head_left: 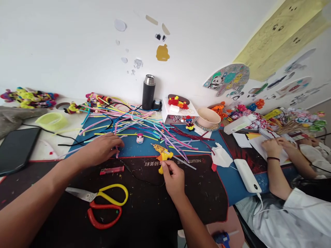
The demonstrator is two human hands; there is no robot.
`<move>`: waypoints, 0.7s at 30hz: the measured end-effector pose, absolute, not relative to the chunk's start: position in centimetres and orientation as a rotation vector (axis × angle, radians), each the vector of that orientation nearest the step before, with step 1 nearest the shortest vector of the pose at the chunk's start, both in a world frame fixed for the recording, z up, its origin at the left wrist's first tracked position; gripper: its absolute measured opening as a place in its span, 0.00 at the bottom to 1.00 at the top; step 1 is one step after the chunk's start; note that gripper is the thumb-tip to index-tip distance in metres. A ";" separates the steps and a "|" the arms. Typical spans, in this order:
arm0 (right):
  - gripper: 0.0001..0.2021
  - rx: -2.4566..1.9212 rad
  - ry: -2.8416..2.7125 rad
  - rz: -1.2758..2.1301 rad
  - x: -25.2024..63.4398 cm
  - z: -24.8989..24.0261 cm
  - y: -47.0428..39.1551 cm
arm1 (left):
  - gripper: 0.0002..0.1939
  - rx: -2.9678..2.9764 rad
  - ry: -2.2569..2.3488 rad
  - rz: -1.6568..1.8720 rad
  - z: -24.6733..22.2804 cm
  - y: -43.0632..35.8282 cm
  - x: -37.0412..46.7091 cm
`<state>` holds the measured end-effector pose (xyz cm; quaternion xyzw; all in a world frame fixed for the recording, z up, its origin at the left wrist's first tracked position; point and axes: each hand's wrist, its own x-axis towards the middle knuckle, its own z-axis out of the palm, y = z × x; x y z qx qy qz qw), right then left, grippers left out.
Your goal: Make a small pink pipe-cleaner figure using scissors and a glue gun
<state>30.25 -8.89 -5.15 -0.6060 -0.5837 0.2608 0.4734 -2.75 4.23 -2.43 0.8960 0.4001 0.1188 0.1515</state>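
Observation:
My right hand [174, 179] is closed round the handle of a yellow hot glue gun [165, 153], whose nozzle points up and to the left. A little to its left, my left hand [103, 150] pinches a pinkish-purple pipe cleaner [117, 152] at the mat's back edge; the fingers partly hide it. Just behind, a small doll head [140, 138] with a pink top sits before a loose heap of coloured pipe cleaners [129, 119]. Nearer me lie a red box cutter [112, 170] and scissors [90, 197] with one yellow and one red handle.
A black thermos [148, 93], a white box [176, 112] and a beige bowl [208, 117] stand along the wall. On the left lies a phone [19, 148]. A white power bank [247, 175] is at the right, beside a co-worker's hands [274, 148].

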 end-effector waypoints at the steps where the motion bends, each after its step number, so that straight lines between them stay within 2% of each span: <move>1: 0.16 -1.484 -1.428 0.637 30.2 -5.1 -8.9 | 0.10 2.576 1.141 0.324 -2.5 4.2 -2.8; 11: 0.16 -1.500 -1.407 0.655 30.2 -4.9 -8.9 | 0.14 2.598 1.091 0.316 -3.6 4.6 -3.4; 21: 0.17 -1.507 -1.414 0.666 30.2 -5.0 -9.0 | 0.11 2.582 1.155 0.311 -3.2 4.4 -3.5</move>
